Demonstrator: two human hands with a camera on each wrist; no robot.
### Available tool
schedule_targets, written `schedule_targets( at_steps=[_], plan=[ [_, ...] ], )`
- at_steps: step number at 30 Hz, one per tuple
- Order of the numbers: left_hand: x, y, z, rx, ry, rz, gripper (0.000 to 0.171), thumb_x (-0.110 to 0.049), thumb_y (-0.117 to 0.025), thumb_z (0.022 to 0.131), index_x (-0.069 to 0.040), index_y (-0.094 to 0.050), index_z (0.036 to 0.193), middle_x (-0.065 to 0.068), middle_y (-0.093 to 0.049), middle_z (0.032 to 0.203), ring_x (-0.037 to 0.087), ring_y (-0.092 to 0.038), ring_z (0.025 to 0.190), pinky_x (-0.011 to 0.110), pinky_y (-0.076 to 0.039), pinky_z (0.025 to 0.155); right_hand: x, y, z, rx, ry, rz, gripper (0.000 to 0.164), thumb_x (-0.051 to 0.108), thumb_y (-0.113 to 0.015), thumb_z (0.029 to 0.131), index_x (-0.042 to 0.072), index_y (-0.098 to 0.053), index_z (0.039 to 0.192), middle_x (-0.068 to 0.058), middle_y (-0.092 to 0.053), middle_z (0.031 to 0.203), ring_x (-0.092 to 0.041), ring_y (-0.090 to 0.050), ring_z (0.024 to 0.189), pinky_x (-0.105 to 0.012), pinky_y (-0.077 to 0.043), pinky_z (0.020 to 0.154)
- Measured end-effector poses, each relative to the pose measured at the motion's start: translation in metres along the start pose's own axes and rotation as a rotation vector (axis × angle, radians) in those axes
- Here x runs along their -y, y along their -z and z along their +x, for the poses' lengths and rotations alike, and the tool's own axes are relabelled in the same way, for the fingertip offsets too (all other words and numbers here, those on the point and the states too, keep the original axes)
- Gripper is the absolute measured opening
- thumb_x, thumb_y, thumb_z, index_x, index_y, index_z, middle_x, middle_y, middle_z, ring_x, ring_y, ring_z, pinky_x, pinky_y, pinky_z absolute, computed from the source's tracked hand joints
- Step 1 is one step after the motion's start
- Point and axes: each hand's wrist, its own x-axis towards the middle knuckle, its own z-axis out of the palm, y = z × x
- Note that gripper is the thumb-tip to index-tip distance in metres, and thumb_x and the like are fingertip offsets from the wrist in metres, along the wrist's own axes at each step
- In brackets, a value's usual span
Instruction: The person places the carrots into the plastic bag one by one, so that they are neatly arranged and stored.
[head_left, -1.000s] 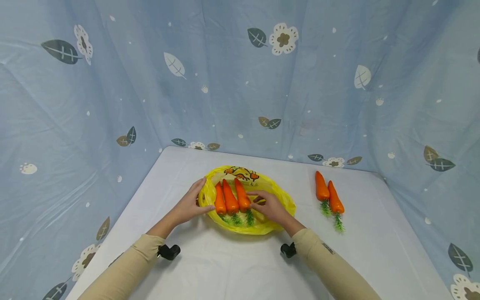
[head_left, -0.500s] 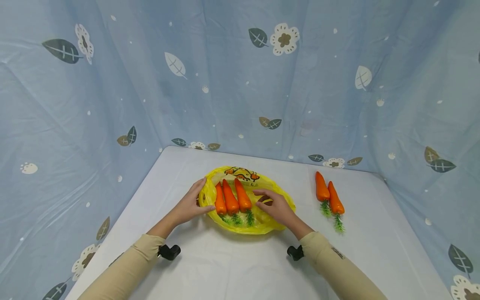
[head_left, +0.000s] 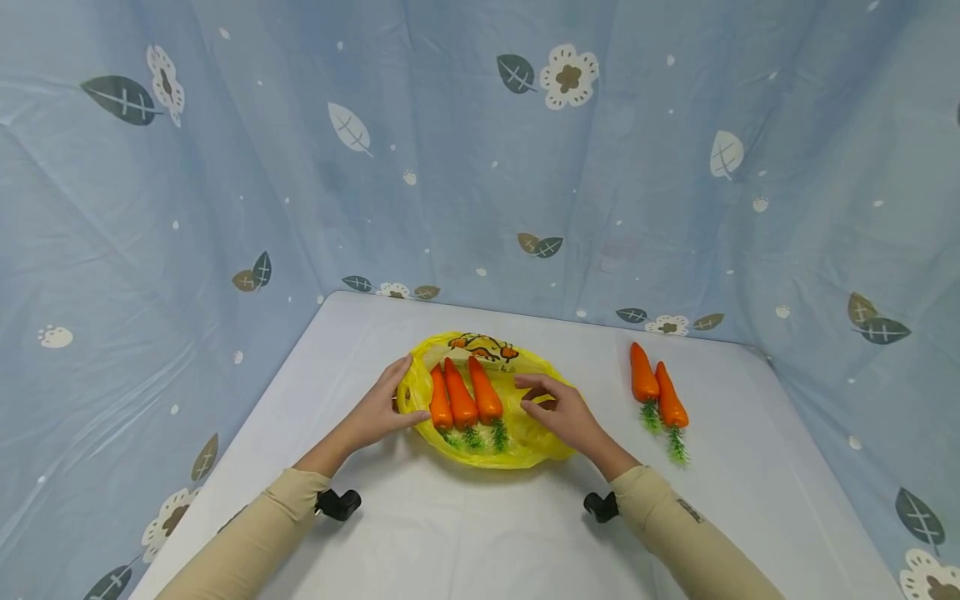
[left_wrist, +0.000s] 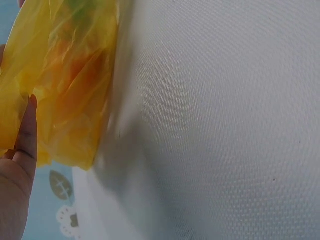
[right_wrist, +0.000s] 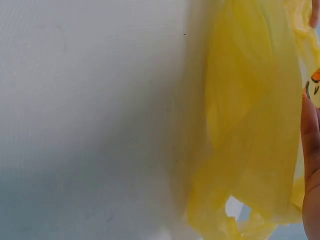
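A yellow plastic bag (head_left: pixel 536 433) lies on the table with its mouth spread wide. Three orange carrots (head_left: pixel 461 400) with green tops rest side by side in its left half. My left hand (head_left: pixel 378 412) grips the bag's left rim, thumb over the edge by the leftmost carrot; in the left wrist view the yellow film (left_wrist: pixel 75 100) runs between its fingers. Over the bag's right side hovers my right hand (head_left: pixel 566 412), fingers loosely bent around nothing, right of the third carrot. The right wrist view shows the bag's outer wall (right_wrist: pixel 250 115) beside that hand (right_wrist: pixel 311 165).
Two more carrots (head_left: pixel 643 375) lie on the white tabletop (head_left: pixel 750 467) to the right of the bag, tops toward me. A blue patterned curtain (head_left: pixel 465 167) hangs behind the table and along both sides.
My right hand has let go of the third carrot and drawn back to the right over the bag. The left hand and the carrots have stayed put.
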Motion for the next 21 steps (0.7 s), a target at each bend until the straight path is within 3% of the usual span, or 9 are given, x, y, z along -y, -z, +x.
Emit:
schedule_targets(
  at_steps=[21],
  plan=[
    [-0.001, -0.001, 0.001, 0.002, 0.014, 0.000, 0.106, -0.028, -0.082, 0.087, -0.002, -0.013, 0.163, 0.021, -0.014, 0.167, 0.044, -0.018, 0.152, 0.061, -0.020, 0.119, -0.005, 0.029, -0.015, -0.106, 0.005, 0.024, 0.038, 0.009, -0.067, 0.099, 0.018, -0.063, 0.136, -0.015, -0.067, 0.125, -0.025, -0.066, 0.101, -0.025, -0.059, 0.079]
  ],
)
